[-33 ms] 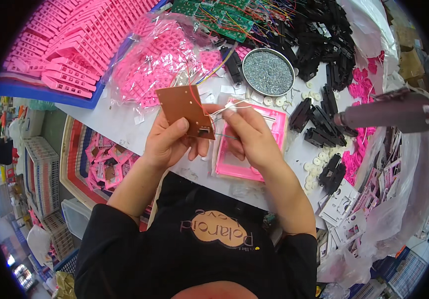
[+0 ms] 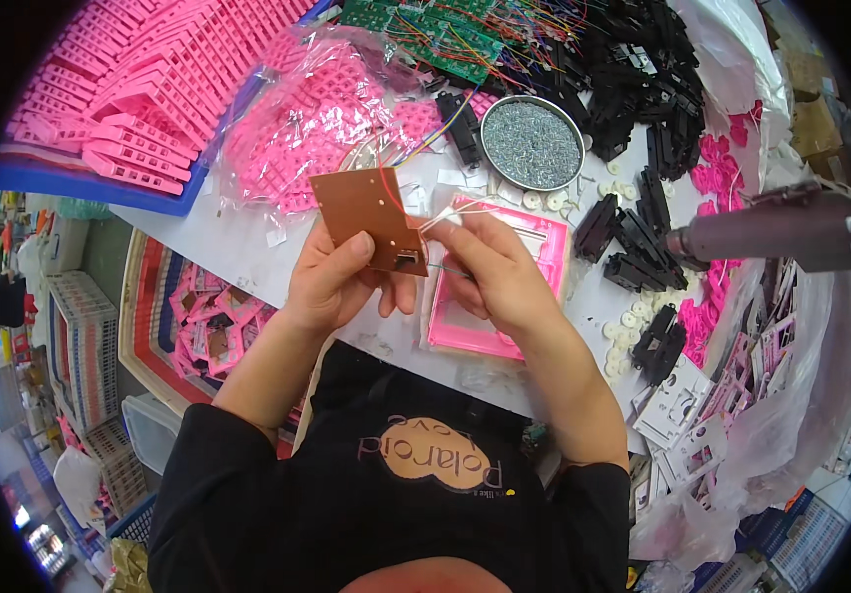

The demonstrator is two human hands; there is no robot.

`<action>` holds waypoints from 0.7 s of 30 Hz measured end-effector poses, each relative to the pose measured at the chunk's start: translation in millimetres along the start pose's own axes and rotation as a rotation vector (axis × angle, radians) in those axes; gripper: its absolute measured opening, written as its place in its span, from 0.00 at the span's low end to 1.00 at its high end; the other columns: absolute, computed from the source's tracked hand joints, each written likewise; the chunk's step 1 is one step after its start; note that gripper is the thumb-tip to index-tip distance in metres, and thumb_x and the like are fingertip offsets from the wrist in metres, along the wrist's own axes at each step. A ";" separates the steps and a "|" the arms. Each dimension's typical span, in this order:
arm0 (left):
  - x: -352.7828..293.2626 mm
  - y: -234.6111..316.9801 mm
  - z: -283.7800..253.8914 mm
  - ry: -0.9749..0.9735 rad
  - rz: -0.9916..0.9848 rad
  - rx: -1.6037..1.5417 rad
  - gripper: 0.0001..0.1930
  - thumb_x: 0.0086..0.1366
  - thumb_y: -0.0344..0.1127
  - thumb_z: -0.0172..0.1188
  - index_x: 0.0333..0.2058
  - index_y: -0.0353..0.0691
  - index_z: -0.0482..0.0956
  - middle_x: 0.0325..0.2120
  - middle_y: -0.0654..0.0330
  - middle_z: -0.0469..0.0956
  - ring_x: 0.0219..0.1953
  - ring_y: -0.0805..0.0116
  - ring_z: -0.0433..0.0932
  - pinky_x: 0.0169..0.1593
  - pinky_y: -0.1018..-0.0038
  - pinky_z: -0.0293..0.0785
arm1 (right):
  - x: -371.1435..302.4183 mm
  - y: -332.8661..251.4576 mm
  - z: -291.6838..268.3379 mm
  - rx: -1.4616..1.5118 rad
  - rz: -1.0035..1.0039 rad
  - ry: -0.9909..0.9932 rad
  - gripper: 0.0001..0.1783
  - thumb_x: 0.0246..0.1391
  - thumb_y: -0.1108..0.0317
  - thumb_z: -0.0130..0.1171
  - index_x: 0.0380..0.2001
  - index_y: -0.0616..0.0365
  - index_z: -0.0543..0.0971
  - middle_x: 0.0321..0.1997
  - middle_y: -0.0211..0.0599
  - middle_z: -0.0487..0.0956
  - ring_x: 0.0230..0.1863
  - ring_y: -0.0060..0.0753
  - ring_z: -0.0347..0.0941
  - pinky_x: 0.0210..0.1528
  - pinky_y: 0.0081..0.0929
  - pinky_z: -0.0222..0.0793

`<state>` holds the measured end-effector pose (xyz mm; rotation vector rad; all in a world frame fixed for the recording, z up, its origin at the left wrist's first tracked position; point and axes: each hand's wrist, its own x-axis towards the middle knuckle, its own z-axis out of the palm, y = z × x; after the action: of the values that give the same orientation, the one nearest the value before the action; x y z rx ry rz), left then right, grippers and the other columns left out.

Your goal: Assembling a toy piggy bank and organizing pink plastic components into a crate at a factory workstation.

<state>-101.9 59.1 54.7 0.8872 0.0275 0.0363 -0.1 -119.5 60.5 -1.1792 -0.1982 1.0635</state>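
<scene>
My left hand [image 2: 319, 282] is closed on the lower part of a brown circuit board [image 2: 354, 206], thumb on its face, fingers behind. The board is tilted, with coloured wires running from it and a small dark component near its lower right corner. At its right edge, my right hand [image 2: 504, 269] pinches a bundle of thin white wires [image 2: 452, 213] between thumb and forefinger. The other right fingers curl beneath, partly hidden. Under my right hand lies a flat pink plastic case part [image 2: 473, 338] on the white table.
A round metal dish [image 2: 532, 143] of small screws stands beyond my hands. Pink parts fill a blue crate [image 2: 173, 205] at far left; a clear bag [image 2: 297, 119] holds more. Black modules [image 2: 633, 247] and white discs lie to the right, below a hanging powered screwdriver [image 2: 771, 232].
My right fingertips have shifted slightly left, nearer the board's edge, with the white wires. The hanging screwdriver has swung a little lower. My left hand stays almost still.
</scene>
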 end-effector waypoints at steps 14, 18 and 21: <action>-10.4 -15.6 4.7 -0.034 0.071 0.248 0.16 0.74 0.31 0.49 0.57 0.30 0.67 0.37 0.53 0.80 0.33 0.69 0.80 0.34 0.73 0.78 | -41.5 14.1 3.1 0.125 -0.472 0.330 0.06 0.61 0.72 0.62 0.40 0.64 0.81 0.21 0.28 0.77 0.18 0.14 0.67 0.19 0.13 0.56; -20.7 -14.5 3.1 -0.025 0.041 0.241 0.15 0.74 0.29 0.51 0.56 0.30 0.69 0.35 0.55 0.80 0.32 0.71 0.79 0.34 0.73 0.78 | -92.9 31.3 -9.1 0.462 -0.347 0.361 0.07 0.65 0.70 0.55 0.42 0.63 0.76 0.19 0.38 0.77 0.14 0.22 0.68 0.16 0.15 0.59; -32.5 -8.3 2.2 -0.049 -0.086 0.311 0.12 0.72 0.27 0.54 0.51 0.29 0.73 0.34 0.57 0.80 0.32 0.72 0.79 0.35 0.74 0.77 | -155.1 55.2 -32.2 0.369 0.010 0.262 0.10 0.65 0.66 0.56 0.42 0.63 0.74 0.20 0.43 0.79 0.17 0.26 0.74 0.17 0.18 0.65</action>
<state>-134.1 50.8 50.0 1.1970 0.0260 -0.0722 -93.5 -258.9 60.5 -0.9712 0.2026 0.8966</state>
